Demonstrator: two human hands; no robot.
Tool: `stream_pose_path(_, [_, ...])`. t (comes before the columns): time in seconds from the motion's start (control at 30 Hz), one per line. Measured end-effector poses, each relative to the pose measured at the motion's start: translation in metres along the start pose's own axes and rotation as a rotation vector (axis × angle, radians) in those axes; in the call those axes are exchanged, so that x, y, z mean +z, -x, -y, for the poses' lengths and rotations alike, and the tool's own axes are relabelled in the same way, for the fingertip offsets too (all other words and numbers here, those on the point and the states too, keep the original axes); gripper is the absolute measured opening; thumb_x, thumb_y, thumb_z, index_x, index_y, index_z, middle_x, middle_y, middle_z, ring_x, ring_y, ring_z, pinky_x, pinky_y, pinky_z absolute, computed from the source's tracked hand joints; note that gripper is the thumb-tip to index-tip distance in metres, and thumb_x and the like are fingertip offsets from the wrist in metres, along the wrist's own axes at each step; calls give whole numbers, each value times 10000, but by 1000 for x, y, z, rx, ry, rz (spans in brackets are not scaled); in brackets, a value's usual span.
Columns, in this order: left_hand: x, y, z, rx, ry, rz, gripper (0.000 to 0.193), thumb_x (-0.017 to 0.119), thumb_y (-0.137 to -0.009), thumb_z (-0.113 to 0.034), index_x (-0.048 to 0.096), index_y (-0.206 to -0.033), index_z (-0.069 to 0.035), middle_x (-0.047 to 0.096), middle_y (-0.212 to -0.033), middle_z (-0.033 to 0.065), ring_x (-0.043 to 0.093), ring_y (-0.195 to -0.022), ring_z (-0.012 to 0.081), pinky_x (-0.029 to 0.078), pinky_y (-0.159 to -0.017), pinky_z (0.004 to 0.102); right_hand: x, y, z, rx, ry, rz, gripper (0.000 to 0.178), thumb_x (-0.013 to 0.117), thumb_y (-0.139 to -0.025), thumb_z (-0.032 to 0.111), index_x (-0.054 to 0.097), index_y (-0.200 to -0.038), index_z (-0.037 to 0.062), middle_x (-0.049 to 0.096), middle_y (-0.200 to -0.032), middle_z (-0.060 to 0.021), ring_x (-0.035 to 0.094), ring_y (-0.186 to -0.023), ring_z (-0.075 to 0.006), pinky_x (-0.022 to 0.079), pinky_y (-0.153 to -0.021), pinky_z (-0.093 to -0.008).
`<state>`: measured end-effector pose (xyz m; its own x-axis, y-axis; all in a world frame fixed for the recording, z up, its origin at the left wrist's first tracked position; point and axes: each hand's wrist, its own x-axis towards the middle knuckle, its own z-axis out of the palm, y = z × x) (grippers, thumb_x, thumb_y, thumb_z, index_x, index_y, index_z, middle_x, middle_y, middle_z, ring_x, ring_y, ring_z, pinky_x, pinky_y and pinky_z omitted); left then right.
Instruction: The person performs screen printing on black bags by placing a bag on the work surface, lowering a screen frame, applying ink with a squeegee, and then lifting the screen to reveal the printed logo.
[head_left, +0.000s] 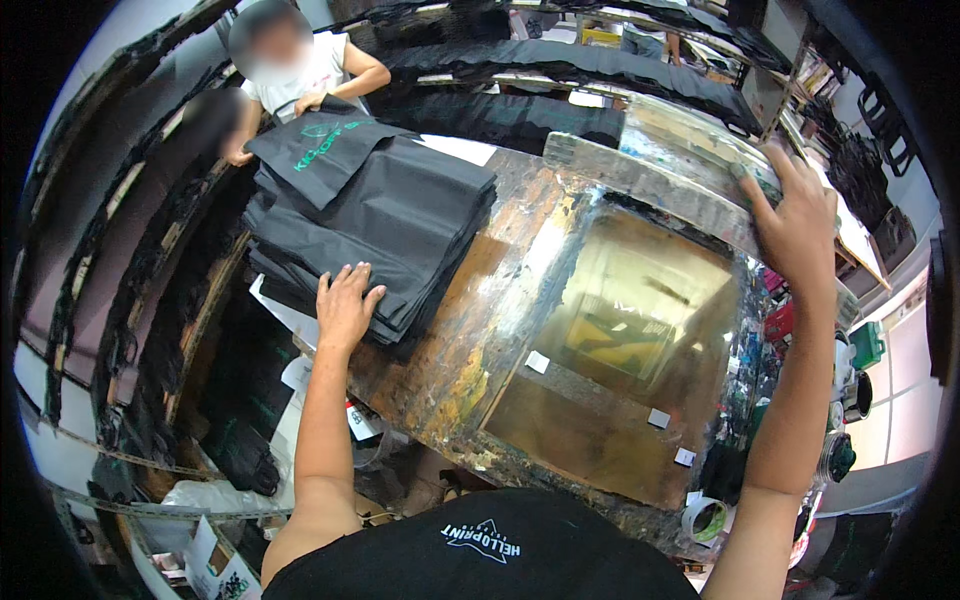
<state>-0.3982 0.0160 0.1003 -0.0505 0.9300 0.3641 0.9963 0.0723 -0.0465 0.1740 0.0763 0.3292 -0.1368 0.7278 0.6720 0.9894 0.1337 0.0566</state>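
Observation:
A thick stack of black fabric bags (pixel 420 215) lies at the left end of a worn, paint-stained table. My left hand (pixel 345 300) rests on the stack's near edge, fingers spread over the top layer. At the far right, my right hand (pixel 795 215) grips the end of a raised wooden printing screen frame (pixel 650 185), its thumb on the near side and its fingers partly hidden. Under the frame side is a glossy, brownish print bed (pixel 610 400) with small white squares stuck on it. Across the stack, a co-worker holds a black bag with green print (pixel 325 150).
Racks (pixel 560 65) draped with black fabric curve around the back and left side. A roll of tape (pixel 705 520) lies at the table's near right corner. Paint cans and a green container (pixel 868 345) stand to the right. A white container (pixel 370 440) sits below the table's left edge.

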Motion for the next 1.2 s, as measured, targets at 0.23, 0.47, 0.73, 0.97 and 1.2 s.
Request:
stream_pose_path(0.23, [-47,-48,8,-98,318,-195,395,634,-1038,-316,682,-839,21,679,-902,273,680,-867,487,499,-711,531,4,4,8,-6,11,-59,518,661,-972,485,675,-1310,94,716,-1198,-158,633,-1192,-347,424,-977,-518])
stream_pose_path(0.47, [-98,-63,-141,521,295,-139,220,710,-932,-192,722,-814,-6,728,-872,183,705,-887,382,564,-829,496,8,0,-8,8,85,-69,555,621,-980,544,688,-1312,105,712,-1135,-151,638,-1162,-336,418,-1005,-543])
stream_pose_path(0.73, [37,11,-342,570,568,157,330,608,-1046,-351,689,-987,-36,737,-1007,195,697,-977,423,551,-866,512,21,-5,-13,-92,95,-166,527,629,-967,575,711,-1248,136,723,-1088,-169,673,-1126,-361,454,-903,-566])
stream_pose_path(0.97, [36,66,-398,600,441,342,703,467,-1060,-615,513,-1572,-135,381,-1671,222,282,-1561,481,154,-1209,750,-3,-4,2,20,-52,57,594,540,-1025,570,707,-1145,13,695,-1037,-219,633,-1065,-353,402,-1009,-539])
stream_pose_path(1.2, [78,28,-385,704,356,425,669,460,-1073,-593,379,-1667,-296,186,-1767,189,144,-1609,500,43,-1189,816,-1,-11,-4,16,-29,-7,592,540,-1026,561,701,-1139,3,704,-1057,-215,641,-1080,-353,419,-999,-533])
